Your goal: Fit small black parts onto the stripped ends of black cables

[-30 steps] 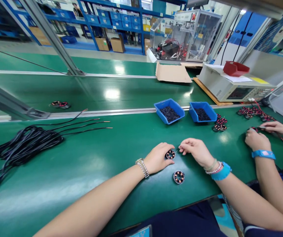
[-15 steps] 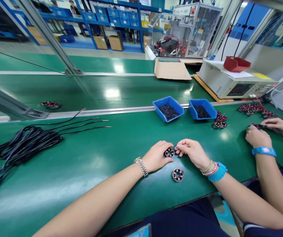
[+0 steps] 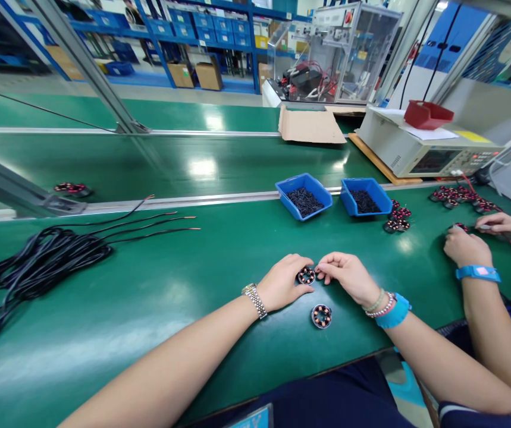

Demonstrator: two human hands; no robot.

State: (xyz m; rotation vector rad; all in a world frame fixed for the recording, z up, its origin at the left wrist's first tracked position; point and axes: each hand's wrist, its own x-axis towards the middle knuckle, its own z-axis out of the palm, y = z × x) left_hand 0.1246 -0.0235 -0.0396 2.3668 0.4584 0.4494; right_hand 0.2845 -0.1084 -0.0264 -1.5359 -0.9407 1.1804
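A small round coil part with copper windings (image 3: 306,275) is held on the green bench between the thumb and fingers of my left hand (image 3: 284,282). Close to its right edge, my right hand (image 3: 347,274) has thumb and index finger pinched together; whatever lies between the fingertips is too small to make out. A second round coil part (image 3: 322,316) lies on the bench just below, touched by neither hand. Two blue bins, one on the left (image 3: 304,197) and one on the right (image 3: 366,197), contain short black pieces.
Black cables (image 3: 59,255) lie coiled at the left. Beyond the metal rail, more coil parts (image 3: 73,189) sit on the green belt. At the right, a co-worker's hands (image 3: 467,246) work near clustered coil parts (image 3: 455,196) and a bench instrument (image 3: 429,148).
The coil parts beyond the rail have shifted left. The co-worker's right hand has moved slightly right, away from the part. My own hands look almost unchanged.
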